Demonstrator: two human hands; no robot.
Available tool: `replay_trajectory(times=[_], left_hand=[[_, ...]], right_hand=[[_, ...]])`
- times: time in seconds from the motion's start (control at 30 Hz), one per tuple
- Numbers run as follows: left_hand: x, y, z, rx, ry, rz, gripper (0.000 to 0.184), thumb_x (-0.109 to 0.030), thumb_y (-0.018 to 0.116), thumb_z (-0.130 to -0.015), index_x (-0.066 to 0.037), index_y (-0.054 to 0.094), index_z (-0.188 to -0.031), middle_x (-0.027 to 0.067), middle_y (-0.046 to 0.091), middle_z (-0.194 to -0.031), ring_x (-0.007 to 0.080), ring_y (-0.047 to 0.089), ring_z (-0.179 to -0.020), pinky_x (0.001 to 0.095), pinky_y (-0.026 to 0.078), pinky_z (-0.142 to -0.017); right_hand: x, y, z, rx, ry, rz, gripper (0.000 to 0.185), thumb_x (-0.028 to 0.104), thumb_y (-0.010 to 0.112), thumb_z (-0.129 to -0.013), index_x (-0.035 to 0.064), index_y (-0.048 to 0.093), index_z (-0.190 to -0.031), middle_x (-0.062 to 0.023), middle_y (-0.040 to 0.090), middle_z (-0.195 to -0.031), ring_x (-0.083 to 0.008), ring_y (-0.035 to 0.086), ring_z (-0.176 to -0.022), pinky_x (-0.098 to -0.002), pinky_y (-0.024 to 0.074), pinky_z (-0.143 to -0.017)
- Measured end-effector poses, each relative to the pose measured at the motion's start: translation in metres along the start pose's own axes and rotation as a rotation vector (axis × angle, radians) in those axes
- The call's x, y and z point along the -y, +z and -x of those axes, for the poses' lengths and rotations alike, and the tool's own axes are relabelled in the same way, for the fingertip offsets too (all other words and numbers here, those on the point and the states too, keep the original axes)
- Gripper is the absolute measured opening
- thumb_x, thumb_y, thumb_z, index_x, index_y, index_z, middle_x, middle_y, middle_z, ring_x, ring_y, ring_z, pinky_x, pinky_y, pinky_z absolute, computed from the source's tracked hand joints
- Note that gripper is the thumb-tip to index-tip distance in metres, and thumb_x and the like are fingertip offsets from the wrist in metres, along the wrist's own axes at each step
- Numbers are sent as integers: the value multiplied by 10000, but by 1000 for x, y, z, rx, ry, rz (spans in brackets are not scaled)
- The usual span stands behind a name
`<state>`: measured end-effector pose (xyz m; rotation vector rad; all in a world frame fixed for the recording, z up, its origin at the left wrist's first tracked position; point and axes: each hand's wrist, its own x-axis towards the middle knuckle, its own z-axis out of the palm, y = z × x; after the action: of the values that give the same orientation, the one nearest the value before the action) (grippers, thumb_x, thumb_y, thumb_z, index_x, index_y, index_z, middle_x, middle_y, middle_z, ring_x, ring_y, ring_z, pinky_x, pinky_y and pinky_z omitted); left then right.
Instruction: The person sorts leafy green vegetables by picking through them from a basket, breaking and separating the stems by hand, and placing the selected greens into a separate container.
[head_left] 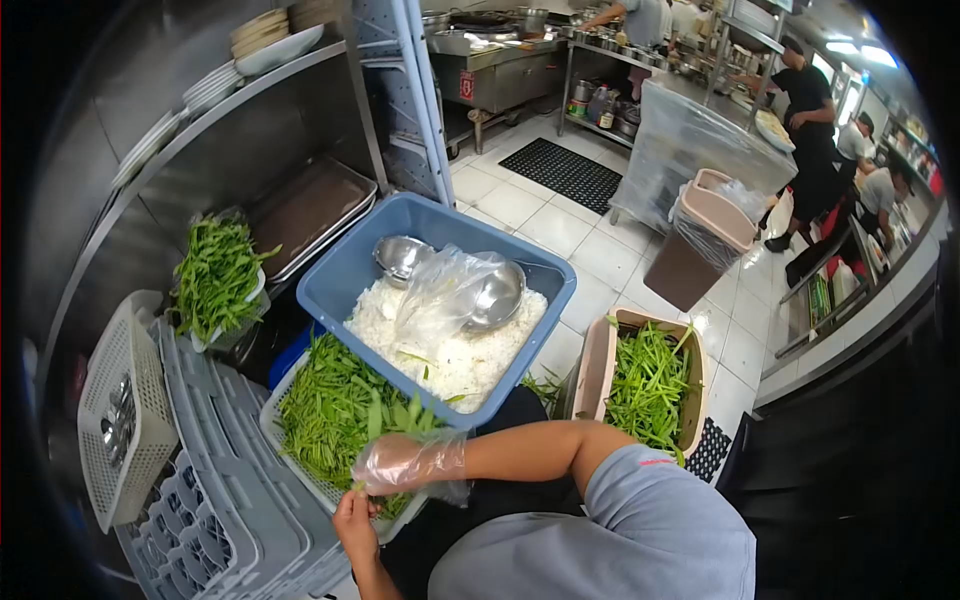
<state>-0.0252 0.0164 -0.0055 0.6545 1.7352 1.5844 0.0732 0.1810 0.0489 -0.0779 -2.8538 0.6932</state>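
My right hand (395, 463), in a clear plastic glove, reaches across over a white basket (275, 425) of cut leafy greens (335, 410). Its fingers are closed around leafy green stems (400, 415), whose leaves stick out above the glove. My bare left hand (356, 522) is just below, almost touching the right, with fingers pinched on a green stem end (358, 487). Behind the basket, a blue tub (325, 290) holds cooked white rice (455, 370), a plastic bag (440, 290) and two metal bowls (497, 297).
To the right stands a beige bin (590, 385) full of green stalks; farther off is a brown bin (690, 250). Grey crates (225, 440) and a cutlery basket (125, 400) are at left. A metal shelf (200, 130) holds plates. People stand at far counters.
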Motion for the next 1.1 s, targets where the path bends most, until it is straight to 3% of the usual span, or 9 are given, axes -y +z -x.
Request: replay_trajectory(times=[0.13,0.37,0.6,0.63,0.67,0.73,0.77,0.87,1.1], left_hand=[[-24,-6,5,-188,15,-31,175,-129,535,-907,16,633,-905,4,506,-692,77,474,-620,223,408,-586],[-106,19,0,-401,466,-259,205,-78,501,-906,58,624,-998,46,537,-903,108,519,-761,209,416,-641],[-177,167,12,426,735,-364,361,-18,615,-782,21,589,-1140,167,577,-1129,274,573,-1010,347,452,-877],[-175,178,19,486,870,-388,397,-37,658,-754,6,589,-1143,174,538,-1196,312,546,-1059,373,442,-904],[-172,180,23,501,910,-346,395,-44,668,-753,2,592,-1138,166,525,-1215,315,533,-1080,382,436,-914],[-156,165,26,495,916,-299,382,-48,676,-753,-4,600,-1125,156,518,-1224,321,517,-1100,395,427,-925],[-142,152,27,493,905,-281,370,-45,674,-756,-5,604,-1116,156,523,-1212,325,515,-1098,399,425,-927],[-104,104,27,312,723,-385,240,-42,647,-788,-10,634,-1026,138,569,-1137,302,548,-1040,378,444,-889],[-16,-7,5,-120,239,-648,155,-111,578,-875,3,641,-959,136,643,-924,258,624,-860,308,480,-758]], right_hand=[[-35,-11,-23,-395,488,-584,372,379,506,-900,31,635,-935,-158,627,-917,-289,604,-878,-352,472,-789],[-36,14,2,-526,328,-770,382,380,557,-875,55,598,-1073,-141,598,-1044,-280,568,-978,-351,431,-872],[-25,21,-5,-430,184,-1056,263,266,517,-936,16,554,-1010,-101,582,-1034,-175,580,-923,-306,450,-848],[-44,61,-13,-518,-5,-1591,356,304,594,-875,26,547,-1092,-167,557,-1041,-265,558,-962,-391,489,-784],[-56,64,-16,-664,-429,-1588,426,362,602,-856,13,533,-1091,-174,534,-998,-266,538,-932,-369,500,-747],[-56,9,6,-662,-485,-1386,446,398,572,-862,30,520,-1109,-125,528,-984,-222,533,-852,-366,500,-770],[-76,20,36,-501,309,-1201,396,390,573,-877,58,529,-1088,-70,536,-988,-166,531,-846,-354,501,-743],[-29,-79,63,-858,777,-1724,290,303,569,-906,104,543,-1116,35,577,-816,-62,526,-638,-211,426,-536],[-75,-85,119,-709,704,-1507,284,340,533,-918,68,489,-986,-11,474,-658,-100,412,-461,-247,358,-461]])
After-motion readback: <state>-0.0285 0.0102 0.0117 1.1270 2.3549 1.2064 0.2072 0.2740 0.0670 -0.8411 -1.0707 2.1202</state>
